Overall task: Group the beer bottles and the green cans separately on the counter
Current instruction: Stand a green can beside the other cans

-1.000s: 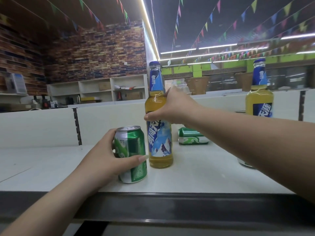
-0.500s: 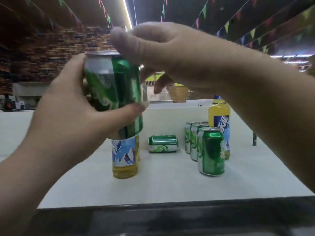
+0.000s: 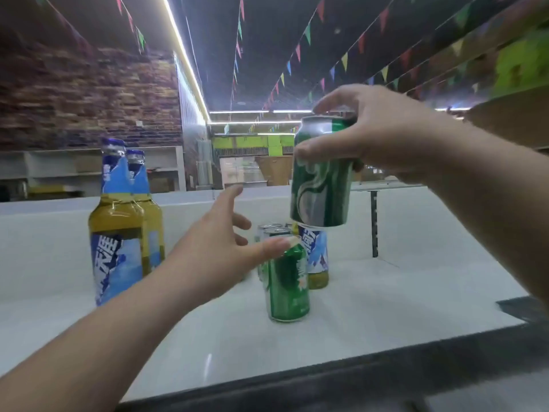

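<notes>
My right hand (image 3: 383, 135) grips a green can (image 3: 322, 185) from the top and holds it in the air above the cluster of upright green cans (image 3: 286, 281) on the white counter (image 3: 371, 316). Behind that cluster stands a beer bottle (image 3: 318, 260), partly hidden by the held can. My left hand (image 3: 217, 257) hovers with fingers spread just left of the cans, its thumb near the front can's rim, holding nothing. Two beer bottles (image 3: 118, 233) with blue labels stand together at the left.
A low white wall (image 3: 44, 233) runs along the counter's back. The dark counter edge (image 3: 326, 379) crosses the foreground. A dark vertical bracket (image 3: 375, 224) stands on the back wall at the right.
The green can passed from my left hand to my right hand, which now carries it over the can cluster. My left hand let go and opened. The view swung right.
</notes>
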Demonstrator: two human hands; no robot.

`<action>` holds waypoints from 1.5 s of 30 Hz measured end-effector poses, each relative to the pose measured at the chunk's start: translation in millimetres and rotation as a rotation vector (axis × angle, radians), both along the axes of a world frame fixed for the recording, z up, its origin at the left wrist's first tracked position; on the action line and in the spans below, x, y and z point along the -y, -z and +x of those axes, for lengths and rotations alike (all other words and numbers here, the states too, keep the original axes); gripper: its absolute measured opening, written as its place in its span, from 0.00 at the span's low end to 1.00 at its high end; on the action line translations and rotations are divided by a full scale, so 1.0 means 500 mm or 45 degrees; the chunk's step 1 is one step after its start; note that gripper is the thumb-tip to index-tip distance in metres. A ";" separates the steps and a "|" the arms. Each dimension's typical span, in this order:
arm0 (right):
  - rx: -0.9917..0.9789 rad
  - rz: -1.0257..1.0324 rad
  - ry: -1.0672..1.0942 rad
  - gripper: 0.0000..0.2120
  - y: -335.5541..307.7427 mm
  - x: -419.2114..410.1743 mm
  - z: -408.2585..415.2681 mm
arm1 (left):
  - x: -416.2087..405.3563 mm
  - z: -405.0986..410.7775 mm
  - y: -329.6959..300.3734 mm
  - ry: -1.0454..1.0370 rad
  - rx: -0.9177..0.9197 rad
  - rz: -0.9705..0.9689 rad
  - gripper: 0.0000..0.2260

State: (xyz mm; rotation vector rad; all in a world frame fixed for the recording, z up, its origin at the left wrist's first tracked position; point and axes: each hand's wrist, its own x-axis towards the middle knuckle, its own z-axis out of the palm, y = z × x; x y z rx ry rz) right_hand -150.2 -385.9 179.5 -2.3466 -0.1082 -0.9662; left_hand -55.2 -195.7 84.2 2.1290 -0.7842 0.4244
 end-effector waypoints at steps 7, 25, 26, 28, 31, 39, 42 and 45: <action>-0.306 0.065 0.105 0.45 0.105 0.115 0.091 | 0.044 0.057 0.061 -0.126 -0.300 0.281 0.49; -0.475 0.024 0.064 0.46 0.208 0.116 0.169 | 0.068 0.083 0.104 -0.060 -0.338 0.110 0.33; -0.489 0.016 0.062 0.45 0.207 0.118 0.171 | 0.069 0.081 0.104 -0.067 -0.331 0.127 0.32; -0.538 -0.004 0.052 0.44 0.201 0.121 0.170 | 0.068 0.077 0.103 -0.082 -0.302 0.149 0.29; -0.615 -0.023 0.004 0.45 0.172 0.136 0.163 | 0.061 0.068 0.099 -0.114 -0.282 0.193 0.29; -0.408 0.145 0.071 0.38 0.063 0.156 0.260 | 0.022 0.042 0.098 -0.158 -0.237 0.218 0.43; -0.585 0.160 0.027 0.36 0.071 0.148 0.302 | -0.021 0.022 0.100 -0.189 -0.195 0.233 0.37; -0.586 0.175 0.038 0.30 0.087 0.143 0.328 | -0.082 0.011 0.098 -0.219 -0.275 0.169 0.38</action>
